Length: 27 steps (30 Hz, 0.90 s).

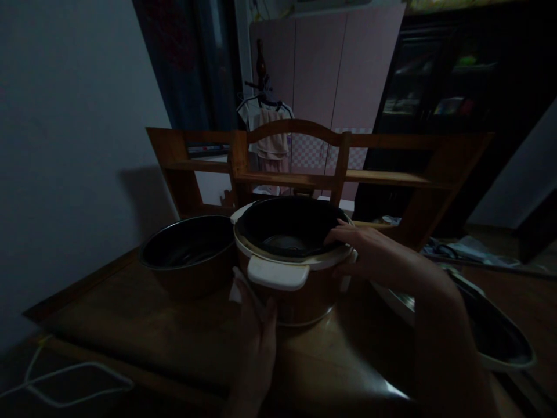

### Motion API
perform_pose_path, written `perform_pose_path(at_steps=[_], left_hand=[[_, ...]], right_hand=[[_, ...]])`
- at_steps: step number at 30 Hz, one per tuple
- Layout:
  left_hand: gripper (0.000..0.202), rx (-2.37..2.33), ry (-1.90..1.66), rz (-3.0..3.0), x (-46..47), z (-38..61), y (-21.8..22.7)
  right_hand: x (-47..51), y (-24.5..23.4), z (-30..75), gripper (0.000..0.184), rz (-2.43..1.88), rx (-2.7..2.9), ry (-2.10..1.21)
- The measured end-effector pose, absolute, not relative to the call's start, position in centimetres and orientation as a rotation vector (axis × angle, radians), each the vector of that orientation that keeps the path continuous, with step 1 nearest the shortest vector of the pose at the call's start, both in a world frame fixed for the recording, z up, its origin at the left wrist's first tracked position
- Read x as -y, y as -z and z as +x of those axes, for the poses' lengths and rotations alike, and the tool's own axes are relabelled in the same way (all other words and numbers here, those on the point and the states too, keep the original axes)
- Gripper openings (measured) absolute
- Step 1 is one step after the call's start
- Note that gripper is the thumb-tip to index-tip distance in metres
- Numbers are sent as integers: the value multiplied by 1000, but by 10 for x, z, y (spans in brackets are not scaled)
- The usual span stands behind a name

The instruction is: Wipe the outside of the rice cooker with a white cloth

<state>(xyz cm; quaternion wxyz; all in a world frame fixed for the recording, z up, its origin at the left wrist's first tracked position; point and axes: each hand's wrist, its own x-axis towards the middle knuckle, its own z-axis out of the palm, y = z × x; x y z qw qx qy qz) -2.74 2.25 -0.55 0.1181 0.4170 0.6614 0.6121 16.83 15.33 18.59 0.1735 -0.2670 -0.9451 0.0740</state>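
In the dim light a round cooker body (300,299) with a white rim and a white front handle (278,274) stands upright on the wooden table. Its inside is dark. My left hand (257,342) holds a white cloth (237,290) at the cooker's lower left side, below the handle. At the right, my right hand (359,249) grips the cooker's rim, with fingers over the edge and the thumb outside. A dark round inner pot (187,273) sits just left of the cooker. To the right, partly behind my right forearm, lies a lid (491,319) with its dark underside up.
A wooden shelf rack (296,180) rises along the table's back edge. A white cord (78,371) hangs at the lower left. Beyond are pink cabinets (317,75), hanging clothes (272,130) and a plastic bag (470,249). A wall (73,145) borders the left side.
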Motion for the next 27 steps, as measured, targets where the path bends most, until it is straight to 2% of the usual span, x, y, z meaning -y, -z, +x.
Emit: perform_pose_path(at_steps=[4,8,14,17,27], left_hand=[[81,-1928,-1798,1194,-18,-29,-6],[68,-2004,-1737,1379,1,8,7],[81,-2195,-1423,1530,6,39,36],[84,-2150,-1469,1523,5,34,42],[81,-1867,-1788,1167,-19,-19,-21]], right_hand=[[-155,-186,168,42,-762,2696,-260],[-156,-187,167,42,-771,2714,-249],[-154,-187,168,41,-825,2732,-269],[-154,-187,169,40,-788,2730,-296],[-158,-182,171,39,-713,2713,-320]])
